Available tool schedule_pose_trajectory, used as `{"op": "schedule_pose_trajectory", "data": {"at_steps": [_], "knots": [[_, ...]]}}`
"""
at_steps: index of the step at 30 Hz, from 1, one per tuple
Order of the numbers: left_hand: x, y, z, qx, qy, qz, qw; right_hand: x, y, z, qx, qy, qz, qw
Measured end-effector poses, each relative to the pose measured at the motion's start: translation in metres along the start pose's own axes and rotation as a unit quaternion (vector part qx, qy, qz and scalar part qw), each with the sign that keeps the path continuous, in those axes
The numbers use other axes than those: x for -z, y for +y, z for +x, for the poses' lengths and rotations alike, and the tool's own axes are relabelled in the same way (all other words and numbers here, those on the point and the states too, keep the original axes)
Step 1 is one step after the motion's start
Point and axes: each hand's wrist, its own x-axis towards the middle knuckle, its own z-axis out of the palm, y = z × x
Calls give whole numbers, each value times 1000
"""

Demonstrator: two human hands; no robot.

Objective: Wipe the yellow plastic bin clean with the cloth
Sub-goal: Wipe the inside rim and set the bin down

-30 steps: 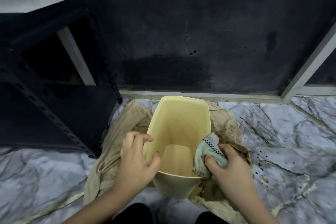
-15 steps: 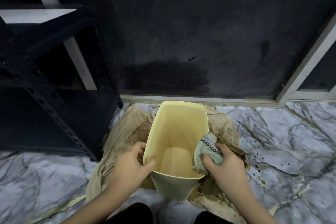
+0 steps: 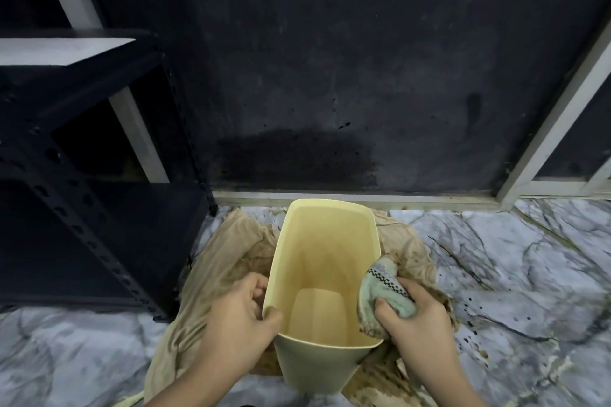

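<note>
The yellow plastic bin (image 3: 317, 370) stands on the floor, its open top towards me and nothing inside it. My left hand (image 3: 238, 317) grips its left rim, thumb inside the wall and fingers outside. My right hand (image 3: 413, 320) is shut on a bunched pale green cloth (image 3: 383, 291) with a black-and-white checked band. The cloth is pressed against the bin's right rim, draped over the edge.
A stained tan cloth (image 3: 228, 251) is spread on the marble-patterned floor (image 3: 529, 274) under the bin. A dark metal shelf unit (image 3: 99, 208) stands close on the left. A dark wall (image 3: 363, 76) with a pale baseboard rises just behind the bin.
My left hand has slid down the left rim with its fingers curled tighter. My right hand with the green cloth has shifted slightly along the right rim. The view has tilted a little.
</note>
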Motion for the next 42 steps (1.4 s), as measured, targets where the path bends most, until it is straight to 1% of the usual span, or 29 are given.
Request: {"op": "schedule_pose_trajectory", "data": {"at_steps": [4, 9, 13, 17, 21, 24, 27, 30, 33, 37, 42], "knots": [[5, 5, 26, -16, 31, -4, 999, -3, -17, 30, 26, -23, 4, 999], [2, -4, 62, 7, 39, -9, 999, -26, -19, 70, 49, -32, -5, 998], [-7, -12, 78, 22, 44, -16, 999, -39, -13, 89, 43, -34, -5, 999], [-16, -11, 92, 15, 37, -9, 999, -38, -7, 98, 32, -20, 13, 999], [-26, -15, 98, 30, 27, -68, 997, -35, -4, 103, 23, -26, 9, 999], [-27, -18, 101, 29, 18, -65, 997, -34, -5, 104, 12, -34, 10, 999], [-27, -17, 99, 23, 0, -18, 1000, -31, -8, 105, 1, -56, -4, 998], [-21, -14, 96, 23, -52, 74, 996, -25, -13, 105, -26, -91, -39, 995], [-9, -5, 97, 19, -85, 135, 987, -17, -24, 103, -34, -114, -88, 989], [11, 13, 92, 14, -136, 194, 971, -5, -37, 97, -30, -120, -177, 976], [33, 29, 78, -30, -152, 263, 952, 8, -58, 82, -21, -149, -230, 961]]}}
